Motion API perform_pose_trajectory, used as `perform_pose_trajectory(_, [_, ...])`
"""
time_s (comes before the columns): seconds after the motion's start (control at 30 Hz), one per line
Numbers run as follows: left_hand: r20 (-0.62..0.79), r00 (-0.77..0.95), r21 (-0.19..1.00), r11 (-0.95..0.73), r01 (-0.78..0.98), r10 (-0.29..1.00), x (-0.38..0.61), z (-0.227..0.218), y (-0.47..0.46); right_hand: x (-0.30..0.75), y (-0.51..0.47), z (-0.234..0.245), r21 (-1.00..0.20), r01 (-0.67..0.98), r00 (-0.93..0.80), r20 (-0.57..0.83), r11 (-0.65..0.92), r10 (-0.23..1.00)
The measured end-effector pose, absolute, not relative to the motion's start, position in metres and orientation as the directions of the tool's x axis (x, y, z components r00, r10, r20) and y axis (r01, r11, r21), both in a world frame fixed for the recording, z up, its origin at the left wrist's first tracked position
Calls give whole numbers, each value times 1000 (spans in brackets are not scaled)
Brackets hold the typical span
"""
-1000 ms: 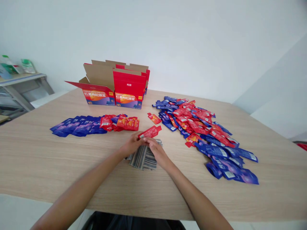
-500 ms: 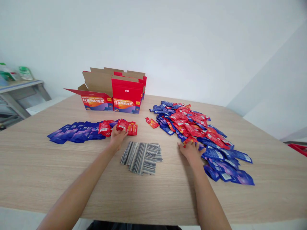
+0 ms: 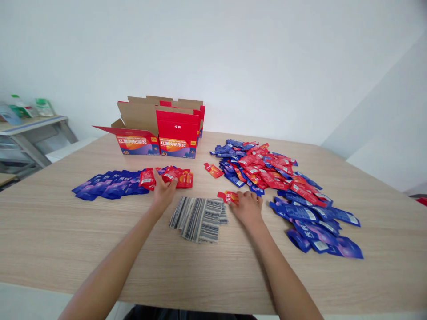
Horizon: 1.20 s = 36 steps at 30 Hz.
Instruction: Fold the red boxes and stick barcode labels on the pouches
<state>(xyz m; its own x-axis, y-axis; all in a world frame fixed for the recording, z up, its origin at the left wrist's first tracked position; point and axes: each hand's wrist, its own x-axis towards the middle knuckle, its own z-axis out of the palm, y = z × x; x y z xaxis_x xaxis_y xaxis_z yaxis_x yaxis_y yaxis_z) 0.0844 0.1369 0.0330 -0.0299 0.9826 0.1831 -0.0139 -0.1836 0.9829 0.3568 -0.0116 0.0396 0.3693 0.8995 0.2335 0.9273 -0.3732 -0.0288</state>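
Observation:
My right hand (image 3: 247,206) pinches a red sachet (image 3: 228,197) just above the table, right of a fan of grey striped packets (image 3: 200,220). My left hand (image 3: 163,190) lies over a row of red sachets (image 3: 184,178), thumb and forefinger spread apart and touching them; its other fingers are partly hidden. Left of that hand, overlapping blue sachets (image 3: 115,183) continue the row. A single red-orange sachet (image 3: 213,170) lies behind my right hand.
Open-flapped red cartons (image 3: 176,133) stand at the back left, against the wall. A large mixed pile of red and blue sachets (image 3: 267,166) spreads over the right side of the table (image 3: 133,249). A side shelf (image 3: 33,124) with bottles is at far left.
My right hand has moved left from the pile, bringing a red sachet with it. My left hand stays at the row, its forefinger now stretched farther from the thumb. The view has shifted slightly.

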Motion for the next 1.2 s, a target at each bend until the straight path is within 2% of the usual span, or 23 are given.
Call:
perform_pose_trajectory(0.07, [227,-75,969,-217,118,971,86,42,130,365,-10,39,-51,942,336,206,-333,919])
perform_pose_trajectory(0.17, [262,-62,954,-248,170,963,89,52,119,370,-9,41,-83,932,361,152,-352,920])
perform_pose_trajectory(0.3, [395,-12,896,-382,224,919,90,55,108,368,-10,49,-141,896,442,221,-420,869])
perform_pose_trajectory(0.33, [425,63,874,-428,232,903,90,54,106,367,-11,51,-207,896,435,232,-393,870])
perform_pose_trajectory(0.4, [471,323,795,-554,246,821,90,50,102,362,-11,51,-423,860,411,244,-285,878])
perform_pose_trajectory(0.47, [457,612,665,-705,247,645,90,44,99,352,-10,47,-646,751,379,251,-138,891])
perform_pose_trajectory(0.5, [424,714,595,-766,245,558,90,41,98,345,-9,44,-722,688,357,248,-74,901])
perform_pose_trajectory(0.57, [339,824,485,-835,260,454,90,35,96,328,-9,39,-787,617,288,215,-9,933])
perform_pose_trajectory(0.63, [266,862,440,-850,289,431,90,32,96,310,-10,36,-750,660,232,153,-40,961])
perform_pose_trajectory(0.73, [235,864,456,-836,307,445,90,31,96,293,-16,40,-519,836,250,75,-176,965])
perform_pose_trajectory(0.83, [298,826,486,-820,300,479,91,33,96,290,-20,47,-324,917,270,74,-233,960])
perform_pose_trajectory(0.9, [324,839,461,-847,263,437,92,33,94,292,-21,49,-274,955,156,146,-111,977])
perform_pose_trajectory(0.97, [308,867,409,-877,251,392,93,33,93,294,-21,46,-223,967,-72,225,124,972])
perform_pose_trajectory(1.03, [276,877,361,-888,284,392,93,32,93,292,-20,40,-196,925,-280,228,325,933])
perform_pose_trajectory(1.1, [250,875,338,-884,321,414,92,32,94,288,-19,35,-222,900,-344,168,375,924])
perform_pose_trajectory(1.2, [244,872,361,-875,324,424,91,31,97,281,-20,34,-287,905,-312,57,315,948])
